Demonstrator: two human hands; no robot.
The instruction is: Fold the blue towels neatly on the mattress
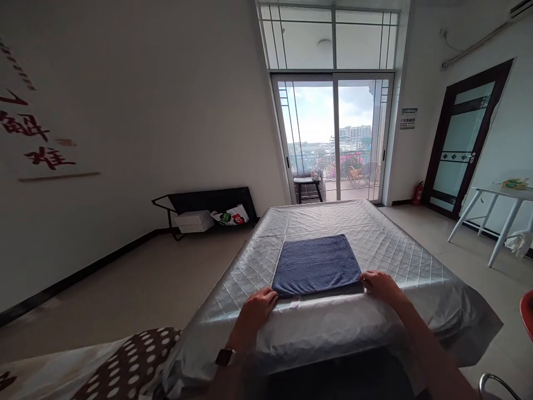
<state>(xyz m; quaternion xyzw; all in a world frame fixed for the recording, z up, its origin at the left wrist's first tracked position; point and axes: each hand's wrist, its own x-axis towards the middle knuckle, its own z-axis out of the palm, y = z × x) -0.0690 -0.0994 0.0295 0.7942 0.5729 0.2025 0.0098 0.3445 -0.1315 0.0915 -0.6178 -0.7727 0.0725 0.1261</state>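
A dark blue towel (317, 262) lies spread flat on a table draped with a silvery, quilted-looking cover (387, 250). My left hand (256, 308), with a dark watch on its wrist, pinches the towel's near left corner. At the near right corner, my right hand (381, 284) grips the edge between thumb and fingers. The near edge of the towel runs fairly straight between both hands, with slight ripples close to it. Fingertips partly cover the two held corners.
A brown polka-dot cloth (133, 361) is at the lower left. By the wall, a black bench-like frame (208, 203) holds a white box (194, 221) and a printed bag (231, 215). A white table (506, 191) and part of a red chair (527, 311) stand at right.
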